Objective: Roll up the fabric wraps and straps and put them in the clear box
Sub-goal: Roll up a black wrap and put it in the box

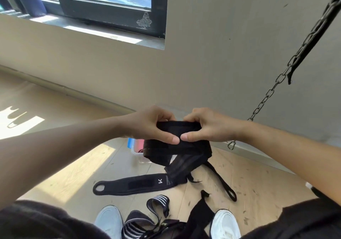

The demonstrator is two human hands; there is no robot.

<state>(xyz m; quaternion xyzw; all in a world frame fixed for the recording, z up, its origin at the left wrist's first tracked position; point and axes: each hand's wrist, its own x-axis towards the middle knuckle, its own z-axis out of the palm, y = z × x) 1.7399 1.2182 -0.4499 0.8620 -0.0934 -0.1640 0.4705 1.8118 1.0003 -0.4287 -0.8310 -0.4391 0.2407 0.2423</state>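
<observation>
Both hands hold a black fabric wrap [178,149] in front of me, partly rolled. My left hand [153,124] grips its left end and my right hand [206,125] its right end, thumbs nearly touching. A loose tail hangs from the roll toward the floor. Behind and below the roll, the clear box [135,151] shows only a corner, with pink and blue inside. On the wooden floor lies a flat black wrap with a thumb loop [129,184]. Black-and-white striped wraps [156,204] and more black straps [201,213] lie between my shoes.
A metal chain [273,89] with a snap hook hangs at the right, close to my right forearm. My two white shoes [108,220] stand at the bottom edge. A beige wall and a dark-framed window [110,8] are ahead.
</observation>
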